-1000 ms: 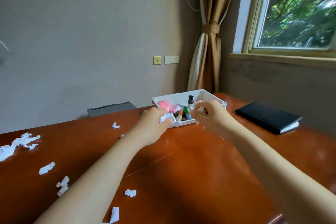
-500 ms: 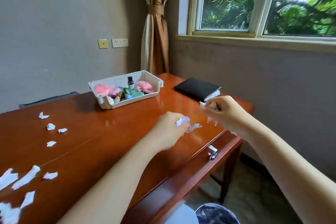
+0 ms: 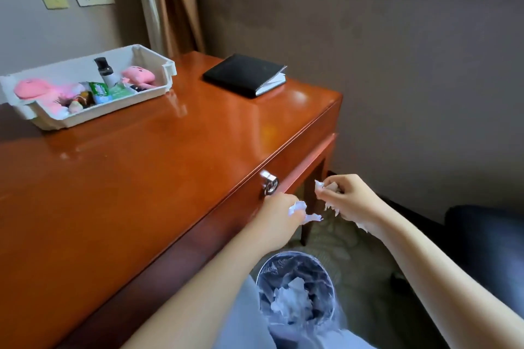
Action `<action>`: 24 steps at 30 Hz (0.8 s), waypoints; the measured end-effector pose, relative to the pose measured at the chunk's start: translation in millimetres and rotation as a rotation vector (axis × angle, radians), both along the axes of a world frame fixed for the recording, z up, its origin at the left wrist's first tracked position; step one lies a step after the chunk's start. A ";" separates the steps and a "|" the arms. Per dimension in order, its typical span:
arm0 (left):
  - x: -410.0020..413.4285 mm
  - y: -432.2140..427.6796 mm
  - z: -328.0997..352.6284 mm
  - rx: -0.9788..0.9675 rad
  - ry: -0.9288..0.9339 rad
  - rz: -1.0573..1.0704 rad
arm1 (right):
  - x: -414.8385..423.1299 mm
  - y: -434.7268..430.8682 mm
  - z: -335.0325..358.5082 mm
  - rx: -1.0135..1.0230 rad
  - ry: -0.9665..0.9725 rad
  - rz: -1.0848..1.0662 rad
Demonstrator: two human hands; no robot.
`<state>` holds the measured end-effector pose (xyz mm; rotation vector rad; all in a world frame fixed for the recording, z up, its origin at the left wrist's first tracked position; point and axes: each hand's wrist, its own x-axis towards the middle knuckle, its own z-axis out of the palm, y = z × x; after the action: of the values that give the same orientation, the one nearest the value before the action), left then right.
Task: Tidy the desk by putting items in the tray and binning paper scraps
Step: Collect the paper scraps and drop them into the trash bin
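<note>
My left hand [image 3: 276, 218] grips crumpled white paper scraps [image 3: 300, 211] off the front edge of the wooden desk [image 3: 158, 167]. Just to its right, my right hand [image 3: 353, 201] holds more white scraps [image 3: 321, 186] between curled fingers. Both hands hang in the air above and beyond a round bin [image 3: 296, 289] on the floor, lined with clear plastic and holding crumpled paper. The white tray [image 3: 113, 106] stands at the desk's back left with pink plush toys, a small dark-capped bottle and green packets inside.
A black notebook [image 3: 243, 73] lies at the desk's far right corner. A metal drawer knob [image 3: 268, 186] sticks out of the desk front near my left hand. A dark chair [image 3: 487, 244] is at the right. Wall and curtain stand behind.
My view swung right and down, bringing the floor bin into sight. Both hands carried their paper scraps from over the desk out past its front edge and lower, toward the bin.
</note>
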<state>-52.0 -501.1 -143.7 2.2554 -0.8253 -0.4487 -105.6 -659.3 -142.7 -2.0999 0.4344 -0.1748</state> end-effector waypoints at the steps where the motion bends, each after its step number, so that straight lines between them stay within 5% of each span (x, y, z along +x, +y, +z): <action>1: -0.6 -3.4 -11.2 0.026 0.017 -0.004 | -1.1 -4.0 -12.5 0.009 0.036 -0.007; 15: 10.4 -50.2 -168.3 0.278 0.230 0.095 | 10.0 -16.0 -174.4 0.124 0.474 -0.129; 24: 18.1 -60.9 -206.2 0.402 0.264 0.079 | 16.9 -8.9 -235.9 0.134 0.648 -0.150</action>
<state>-33.9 -562.0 -349.9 2.5052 -0.5429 -0.9199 -88.7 -668.3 -378.5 -1.9554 0.9588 0.4516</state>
